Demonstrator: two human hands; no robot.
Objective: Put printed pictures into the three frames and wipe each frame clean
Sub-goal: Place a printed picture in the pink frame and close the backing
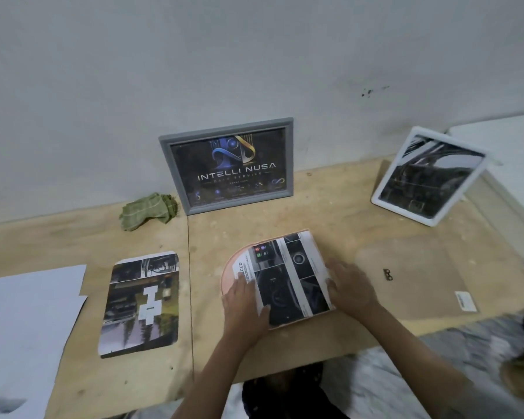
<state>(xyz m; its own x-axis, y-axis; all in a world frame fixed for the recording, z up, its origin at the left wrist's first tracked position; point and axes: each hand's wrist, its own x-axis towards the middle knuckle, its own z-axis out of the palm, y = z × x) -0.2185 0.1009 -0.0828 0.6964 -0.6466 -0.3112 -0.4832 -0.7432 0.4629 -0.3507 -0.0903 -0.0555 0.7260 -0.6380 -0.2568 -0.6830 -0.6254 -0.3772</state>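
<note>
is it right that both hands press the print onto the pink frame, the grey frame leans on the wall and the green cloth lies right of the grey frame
Not quite: the head view shows the green cloth lying left of the grey frame, not right. The rest holds: the left hand and right hand press the print onto the pink frame.

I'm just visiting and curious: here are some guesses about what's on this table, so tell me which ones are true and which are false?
1. The grey frame leans against the wall with a picture in it. True.
2. The green cloth lies on the pink frame. False: it lies on the table beside the grey frame.
3. Both hands rest on the print on the pink frame, left hand and right hand. True.
4. The white frame lies flat. False: it stands tilted.
</note>
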